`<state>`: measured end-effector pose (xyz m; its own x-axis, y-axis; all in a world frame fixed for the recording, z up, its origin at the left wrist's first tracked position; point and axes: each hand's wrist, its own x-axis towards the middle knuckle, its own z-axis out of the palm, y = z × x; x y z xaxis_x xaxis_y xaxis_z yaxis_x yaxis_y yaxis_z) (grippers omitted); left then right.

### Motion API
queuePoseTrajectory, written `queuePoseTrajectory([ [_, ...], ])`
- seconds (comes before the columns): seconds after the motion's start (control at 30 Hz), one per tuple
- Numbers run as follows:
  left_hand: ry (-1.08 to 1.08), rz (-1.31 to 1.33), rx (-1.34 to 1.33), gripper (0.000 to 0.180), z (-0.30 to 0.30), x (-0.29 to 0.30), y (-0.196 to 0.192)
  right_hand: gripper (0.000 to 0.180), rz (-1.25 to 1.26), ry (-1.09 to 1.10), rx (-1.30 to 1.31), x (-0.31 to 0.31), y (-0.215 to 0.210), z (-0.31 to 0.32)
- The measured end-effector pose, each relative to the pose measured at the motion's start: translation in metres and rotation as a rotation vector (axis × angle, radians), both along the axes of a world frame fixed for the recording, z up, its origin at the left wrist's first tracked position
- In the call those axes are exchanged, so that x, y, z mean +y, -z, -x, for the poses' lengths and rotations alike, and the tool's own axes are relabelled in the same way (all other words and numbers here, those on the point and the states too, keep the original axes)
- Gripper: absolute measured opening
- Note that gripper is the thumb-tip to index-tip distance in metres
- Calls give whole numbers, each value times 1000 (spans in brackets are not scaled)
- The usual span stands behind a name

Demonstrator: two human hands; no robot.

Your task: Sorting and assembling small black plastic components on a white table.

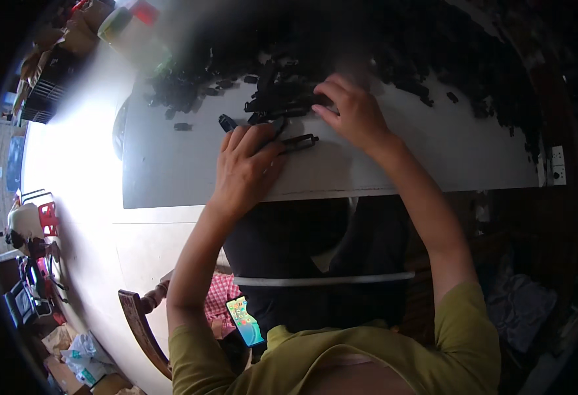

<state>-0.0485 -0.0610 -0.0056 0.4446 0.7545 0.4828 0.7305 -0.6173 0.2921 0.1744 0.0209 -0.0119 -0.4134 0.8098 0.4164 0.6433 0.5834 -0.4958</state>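
My left hand (246,161) is closed over small black plastic parts near the middle of the table. A slim black part with a long slot (301,141) sticks out to the right from under its fingers. Another short black piece (226,123) shows just beyond its fingertips. Farther out and to the right, my right hand (355,112) has its thumb and fingers curled at the end of a small heap of black plastic parts (272,102). What lies between those fingers is too dark to make out.
The grey-white table (170,178) carries a large dark mass of black parts (434,52) along its far side. Loose pieces (183,126) lie at the left. A power socket (558,164) is at the right edge. Beside my left arm are a wooden chair (134,316) and a lit phone (245,322).
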Motion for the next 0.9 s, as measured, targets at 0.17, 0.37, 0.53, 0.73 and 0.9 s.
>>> queuePoseTrajectory([
  [0.17, -88, -7, 127, 39, -31, -5, -6, 18, 6, 8, -116, 3, -4, 11],
  [0.37, -88, -6, 69, 15, -44, -9, -6, 12, 41, 31, -12, -6, -6, -2],
  [0.53, -84, 117, 18, 14, -40, -20, 5, 13, 393, 42, 426, -23, -9, -5],
  [0.73, 76, 103, -152, 27, -27, -26, 11, 15, 225, 28, 241, -45, 0, -29],
  [0.9, -12, 397, -470, 34, -19, -31, 11, 15, 421, -119, 250, -76, -26, -10],
])
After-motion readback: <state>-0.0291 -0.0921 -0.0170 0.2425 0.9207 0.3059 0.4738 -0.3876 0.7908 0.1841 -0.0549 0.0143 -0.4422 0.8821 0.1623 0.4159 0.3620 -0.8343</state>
